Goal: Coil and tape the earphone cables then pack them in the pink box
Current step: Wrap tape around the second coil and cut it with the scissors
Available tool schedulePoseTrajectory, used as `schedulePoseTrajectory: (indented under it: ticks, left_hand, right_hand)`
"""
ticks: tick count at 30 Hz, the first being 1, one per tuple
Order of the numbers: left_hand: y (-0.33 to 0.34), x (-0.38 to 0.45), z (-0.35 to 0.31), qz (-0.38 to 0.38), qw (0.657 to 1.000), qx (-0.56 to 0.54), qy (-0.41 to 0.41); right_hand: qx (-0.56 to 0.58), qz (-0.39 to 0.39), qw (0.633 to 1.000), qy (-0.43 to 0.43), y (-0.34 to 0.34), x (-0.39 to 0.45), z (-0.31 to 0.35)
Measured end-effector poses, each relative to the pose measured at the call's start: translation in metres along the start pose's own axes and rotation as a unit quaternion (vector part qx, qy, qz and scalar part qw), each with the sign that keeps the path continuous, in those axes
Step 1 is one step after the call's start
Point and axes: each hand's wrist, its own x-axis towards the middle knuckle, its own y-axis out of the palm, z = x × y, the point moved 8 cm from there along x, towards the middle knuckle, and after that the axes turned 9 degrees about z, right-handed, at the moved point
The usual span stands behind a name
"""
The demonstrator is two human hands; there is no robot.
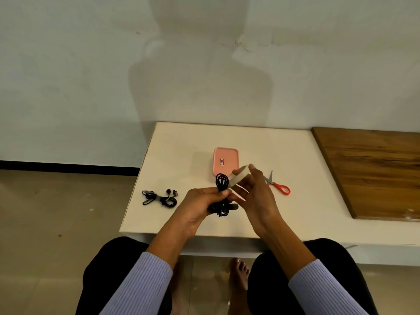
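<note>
Centrally, left hand [200, 202] grips coiled cable [221, 194], right hand [252, 189] pinches tape roll [238, 176] over table [181, 155]

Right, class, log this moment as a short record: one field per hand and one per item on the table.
left hand: grips coiled black cable
right hand: holds tape roll against the coil
pink box: lid on, behind the hands
scissors: flat, right of the box
second earphone bundle: on white table, left side

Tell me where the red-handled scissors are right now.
In the head view, the red-handled scissors lie flat on the white table, just beyond the right hand and right of the closed pink box.
</note>
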Motion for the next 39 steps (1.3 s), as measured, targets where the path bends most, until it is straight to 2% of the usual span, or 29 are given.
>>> schedulePoseTrajectory:
  ticks: [4, 8, 13, 23, 27, 31, 39]
  left_hand:
    - [-0.004, -0.003, -0.012, 0.008, 0.999, 0.042, 0.018]
    - [-0.027, -0.002, -0.017, -0.066, 0.996, 0.042, 0.034]
    - [-0.021, 0.001, -0.006, -0.028, 0.999, -0.046, -0.01]
    - [-0.028, -0.005, -0.02, -0.012, 1.0, -0.003, 0.017]
    - [-0.027, -0.007, -0.026, -0.005, 0.999, 0.011, 0.041]
    - [-0.026, -0.006, -0.028, -0.018, 0.998, 0.02, 0.056]
    - [-0.027, -0.005, -0.032, -0.032, 0.997, -0.034, 0.068]
  right_hand:
    - [-0.158, -0.009, 0.986, -0.054, 0.0, -0.001, 0.008]
    - [-0.23, 0.016, 0.97, -0.081, 0.004, -0.003, 0.015]
    - [-0.33, 0.099, 0.939, -0.022, 0.019, -0.006, 0.0]
    - [-0.264, 0.201, 0.943, 0.025, 0.021, -0.011, 0.0]
    - [-0.329, 0.14, 0.934, 0.006, 0.015, -0.011, 0.006]
    - [-0.331, 0.099, 0.938, -0.022, 0.015, -0.012, 0.006]
    - [-0.302, 0.114, 0.946, -0.034, 0.02, -0.011, 0.01]
